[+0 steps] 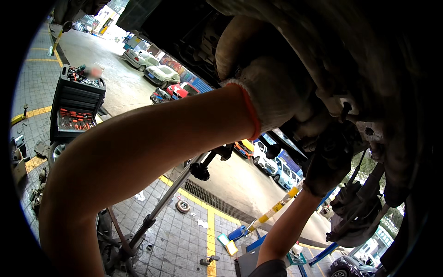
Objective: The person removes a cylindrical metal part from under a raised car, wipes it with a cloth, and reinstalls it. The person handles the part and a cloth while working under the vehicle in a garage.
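Overhead is the dark underside of a raised vehicle (364, 60). My left hand (277, 94), in a pale work glove with an orange-red cuff, reaches up among its parts. Those fingers are lost in shadow, so their grip cannot be made out. A curved brownish part (233, 44) lies just beyond that glove. My right hand (330, 161), in a dark glove, is raised against the underbody at the right. It lies below a metal bracket (346, 105) with a dark bolt-like piece. Its fingers blend into the dark parts; whether it holds anything is hidden.
A black tool cart (57, 111) with red-handled tools stands at the left. A metal pole stand (159, 205) rises beneath my left forearm. Dark wheel-hub parts (355, 214) hang at the right. A ring-shaped part (183, 206) lies on the tiles; a yellow-white post (272, 212) stands farther right.
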A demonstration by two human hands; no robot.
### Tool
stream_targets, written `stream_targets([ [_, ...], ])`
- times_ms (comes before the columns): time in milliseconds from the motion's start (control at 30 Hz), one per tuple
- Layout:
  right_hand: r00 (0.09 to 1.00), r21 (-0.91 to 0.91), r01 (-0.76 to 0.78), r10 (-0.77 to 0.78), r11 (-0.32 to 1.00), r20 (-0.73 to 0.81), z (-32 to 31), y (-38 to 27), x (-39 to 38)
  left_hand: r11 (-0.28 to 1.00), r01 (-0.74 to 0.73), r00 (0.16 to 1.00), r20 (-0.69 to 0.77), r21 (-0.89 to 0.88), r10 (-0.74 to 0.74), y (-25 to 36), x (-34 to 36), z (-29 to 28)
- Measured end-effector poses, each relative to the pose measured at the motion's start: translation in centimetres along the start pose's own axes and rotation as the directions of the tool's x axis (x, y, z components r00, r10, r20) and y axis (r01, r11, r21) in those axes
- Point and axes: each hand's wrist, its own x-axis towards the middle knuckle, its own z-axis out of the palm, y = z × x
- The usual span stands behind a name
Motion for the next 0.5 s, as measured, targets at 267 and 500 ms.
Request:
stream_targets([
  [267,0.999,0.152,-0.031,0.027,0.988,0.029,-0.3,-0.3,0.4,0.998,-0.059,0.998,-0.030,-0.010,0.059,0.1,-2.1,-1.1],
  [500,0.999,-0.058,-0.020,0.017,0.998,-0.046,0.2,-0.5,-0.1,0.998,0.015,1.000,0.009,0.057,-0.015,-0.9,-1.5,-0.1],
])
